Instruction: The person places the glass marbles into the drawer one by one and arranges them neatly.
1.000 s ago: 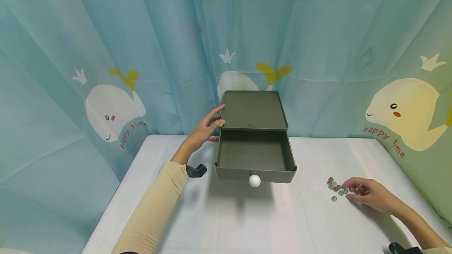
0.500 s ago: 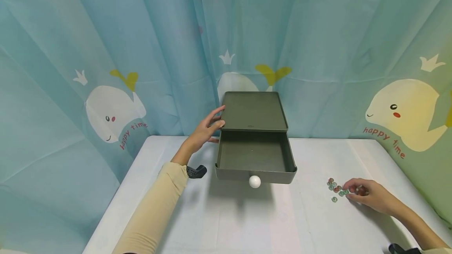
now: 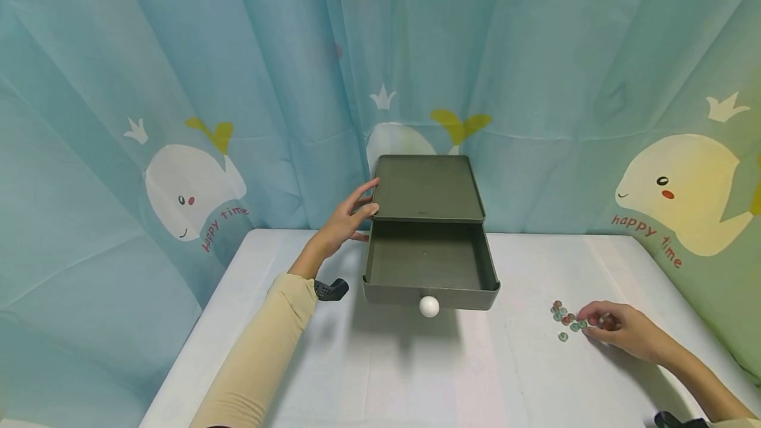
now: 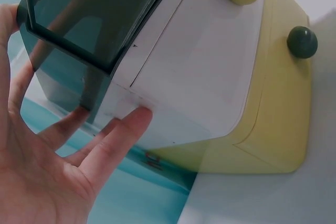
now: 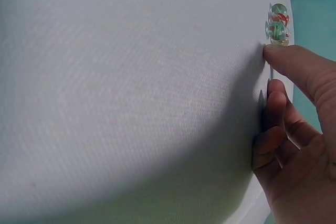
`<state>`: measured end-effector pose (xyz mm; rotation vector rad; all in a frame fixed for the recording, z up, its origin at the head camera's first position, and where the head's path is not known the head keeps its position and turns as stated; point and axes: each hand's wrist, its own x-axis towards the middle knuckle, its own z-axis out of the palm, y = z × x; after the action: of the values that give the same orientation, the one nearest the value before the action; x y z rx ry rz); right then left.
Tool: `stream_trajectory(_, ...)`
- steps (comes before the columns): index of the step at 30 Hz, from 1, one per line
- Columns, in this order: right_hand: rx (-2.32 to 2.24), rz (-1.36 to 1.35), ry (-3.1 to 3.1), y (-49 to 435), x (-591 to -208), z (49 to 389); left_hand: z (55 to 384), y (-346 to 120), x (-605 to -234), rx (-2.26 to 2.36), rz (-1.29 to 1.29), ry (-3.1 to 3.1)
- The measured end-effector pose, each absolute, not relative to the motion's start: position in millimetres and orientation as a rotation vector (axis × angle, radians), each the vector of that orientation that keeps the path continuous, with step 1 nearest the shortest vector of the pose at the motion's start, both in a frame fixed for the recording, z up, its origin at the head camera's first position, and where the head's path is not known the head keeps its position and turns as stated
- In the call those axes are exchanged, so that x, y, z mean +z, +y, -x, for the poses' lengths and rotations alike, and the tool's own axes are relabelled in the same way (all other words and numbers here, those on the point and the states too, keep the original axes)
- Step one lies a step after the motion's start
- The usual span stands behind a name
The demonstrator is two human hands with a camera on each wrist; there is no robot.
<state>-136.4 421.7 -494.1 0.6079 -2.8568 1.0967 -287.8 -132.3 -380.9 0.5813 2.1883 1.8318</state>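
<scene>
A small drawer cabinet stands at the table's back. In the head view its dark green top unit (image 3: 429, 187) has its drawer (image 3: 425, 253) pulled out, with a white knob (image 3: 429, 306). My left hand (image 3: 340, 222) rests on the cabinet's left side, its fingers spread and mostly straight. The left wrist view shows a white section (image 4: 194, 61) and a yellow section (image 4: 286, 103) below the green one. At the right, my right hand (image 3: 630, 330) lies low on the table with bent fingers. Several glass marbles (image 3: 573, 326) lie at its fingertips; I see none held.
The white table (image 3: 475, 375) carries the cabinet and the marbles. One marble (image 3: 563, 336) lies a little nearer the front. A blue-green curtain (image 3: 285, 84) with printed whales hangs close behind the table.
</scene>
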Motion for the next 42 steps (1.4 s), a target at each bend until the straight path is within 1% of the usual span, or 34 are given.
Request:
stream_trajectory(17,1.076,-0.633,-2.898,423.3,-494.1,139.9,287.7,-133.2,-380.2,1.819,-0.571,2.197)
stream_trajectory(31,1.193,-0.949,-2.858,426.0,-480.7,150.1,286.3,-132.5,-382.6,1.825,-0.573,2.187)
stream_trajectory(36,1.149,-0.974,-2.849,427.4,-473.2,152.4,287.6,-132.1,-383.3,1.825,-0.587,2.182)
stream_trajectory(42,1.108,-1.064,-2.782,426.8,-462.7,155.9,286.7,-132.5,-381.4,1.828,-0.588,2.184)
